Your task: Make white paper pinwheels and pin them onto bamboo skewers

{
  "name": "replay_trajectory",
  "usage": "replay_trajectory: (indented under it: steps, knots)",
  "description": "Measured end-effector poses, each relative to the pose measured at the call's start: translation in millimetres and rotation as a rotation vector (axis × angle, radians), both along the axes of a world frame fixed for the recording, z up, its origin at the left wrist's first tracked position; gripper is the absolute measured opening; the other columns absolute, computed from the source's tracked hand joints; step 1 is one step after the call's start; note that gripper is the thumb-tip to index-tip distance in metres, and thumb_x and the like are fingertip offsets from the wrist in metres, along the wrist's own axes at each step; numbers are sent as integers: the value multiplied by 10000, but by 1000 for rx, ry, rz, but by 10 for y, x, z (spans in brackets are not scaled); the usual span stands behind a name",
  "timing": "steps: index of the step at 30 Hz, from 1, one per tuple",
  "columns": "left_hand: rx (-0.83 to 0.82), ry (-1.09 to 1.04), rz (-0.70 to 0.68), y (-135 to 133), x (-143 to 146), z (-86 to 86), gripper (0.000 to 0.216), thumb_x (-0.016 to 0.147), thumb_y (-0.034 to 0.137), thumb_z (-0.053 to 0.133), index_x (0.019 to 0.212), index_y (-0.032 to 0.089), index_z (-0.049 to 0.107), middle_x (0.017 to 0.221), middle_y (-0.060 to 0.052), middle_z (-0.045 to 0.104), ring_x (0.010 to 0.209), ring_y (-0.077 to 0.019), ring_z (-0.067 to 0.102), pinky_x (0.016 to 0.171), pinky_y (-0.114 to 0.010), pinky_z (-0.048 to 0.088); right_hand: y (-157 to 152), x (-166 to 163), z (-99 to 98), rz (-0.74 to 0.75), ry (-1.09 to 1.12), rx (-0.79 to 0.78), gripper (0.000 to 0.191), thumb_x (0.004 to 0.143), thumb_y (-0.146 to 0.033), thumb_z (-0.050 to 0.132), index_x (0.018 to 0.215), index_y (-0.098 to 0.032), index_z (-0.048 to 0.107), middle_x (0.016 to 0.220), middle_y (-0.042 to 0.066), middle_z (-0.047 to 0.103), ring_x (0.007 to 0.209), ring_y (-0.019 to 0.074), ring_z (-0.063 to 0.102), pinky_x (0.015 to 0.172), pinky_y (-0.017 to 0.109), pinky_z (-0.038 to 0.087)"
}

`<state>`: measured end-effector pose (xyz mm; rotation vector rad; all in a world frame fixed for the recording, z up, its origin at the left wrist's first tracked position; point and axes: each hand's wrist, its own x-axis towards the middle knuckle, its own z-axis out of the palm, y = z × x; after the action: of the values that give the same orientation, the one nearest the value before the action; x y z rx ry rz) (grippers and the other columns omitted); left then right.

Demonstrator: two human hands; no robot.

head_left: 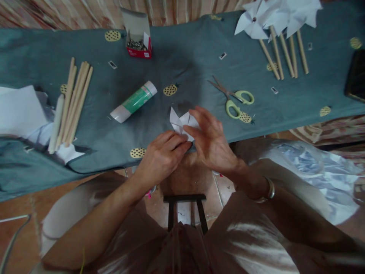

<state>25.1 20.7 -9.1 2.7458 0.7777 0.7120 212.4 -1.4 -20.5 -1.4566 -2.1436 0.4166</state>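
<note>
A white paper pinwheel (177, 122), with pointed blades, is held between my two hands at the table's front edge. My left hand (164, 154) pinches its lower left part, fingers pressed together. From the right, my right hand (212, 139) has its thumb and fingers around the other side of the paper; the fingers partly cover it. Past my right hand lie scissors (228, 93) with light green handles, blades apart. A green and white glue tube (134, 101) rests beyond my left hand.
At the back stands an open red box (138, 51) of small metal pieces. Wooden sticks (74, 102) and white paper sheets (21, 110) lie at left. Several finished pinwheels (252, 21) on sticks lie at back right. A dark object (356, 76) sits at the right edge.
</note>
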Motion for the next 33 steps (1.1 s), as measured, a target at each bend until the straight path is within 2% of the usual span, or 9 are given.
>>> replay_trajectory:
  steps: [3, 7, 12, 15, 20, 23, 26, 29, 33]
  knots:
    - [9, 5, 5, 0, 5, 3, 146, 923, 125, 539, 974, 119, 675, 898, -77, 698, 862, -194, 616, 745, -319, 550, 9, -36, -23, 12, 8, -13, 324, 907, -173, 429, 1155, -292, 600, 1450, 60, 495, 1436, 292, 347, 1108, 543, 359]
    - [8, 0, 9, 0, 4, -10, 147, 924, 123, 539, 985, 121, 672, 935, -85, 707, 877, -192, 618, 760, -326, 555, 22, 20, 11, 18, 55, -30, 340, 909, -156, 397, 1166, -255, 596, 1466, 88, 474, 1450, 289, 319, 1138, 548, 339]
    - [13, 4, 4, -3, -3, -20, 154, 935, 149, 538, 1019, 123, 665, 974, -92, 708, 906, -192, 621, 777, -336, 561, 64, 145, 84, -40, 137, -48, 466, 914, -110, 351, 1348, -195, 499, 1485, 136, 454, 1407, 244, 397, 1168, 493, 350]
    - [21, 3, 1, -9, -2, -20, 148, 928, 152, 553, 1017, 115, 666, 965, -92, 707, 907, -193, 623, 774, -331, 561, 110, 181, 70, -82, 140, -32, 511, 908, -121, 367, 1402, -219, 454, 1476, 92, 480, 1407, 254, 409, 1166, 522, 355]
    - [29, -9, 21, 27, -54, -33, 152, 924, 140, 557, 1029, 119, 664, 982, -88, 711, 896, -194, 620, 761, -331, 555, 183, 251, 70, -123, 113, -15, 468, 908, -170, 433, 1358, -264, 525, 1419, 59, 559, 1362, 250, 477, 1163, 493, 376]
    - [31, -17, 66, 101, -133, -38, 152, 929, 144, 545, 1024, 146, 664, 1014, -77, 713, 915, -192, 627, 765, -334, 553, 207, 301, 106, -156, 126, -5, 403, 885, -201, 483, 1269, -226, 601, 1283, 83, 655, 1217, 260, 602, 1068, 485, 476]
    - [24, -48, 104, 172, -196, -27, 153, 926, 140, 542, 1009, 170, 667, 1042, -76, 713, 937, -191, 634, 795, -347, 551, 208, 312, 137, -203, 176, -64, 370, 855, -219, 541, 1213, -209, 632, 1103, 77, 727, 927, 229, 700, 899, 442, 572]
    - [26, -68, 105, 187, -195, -2, 153, 926, 157, 542, 1016, 188, 661, 1045, -76, 711, 938, -198, 632, 791, -360, 544, 197, 286, 151, -237, 221, -127, 341, 833, -218, 572, 1164, -200, 652, 928, 45, 745, 746, 191, 689, 779, 383, 591]
    - [62, -41, 70, 113, -104, 23, 180, 907, 297, 613, 1036, 178, 646, 989, -84, 710, 907, -228, 618, 739, -379, 515, 182, 256, 160, -265, 235, -161, 324, 815, -200, 581, 1129, -171, 657, 796, 20, 723, 672, 170, 670, 693, 328, 572]
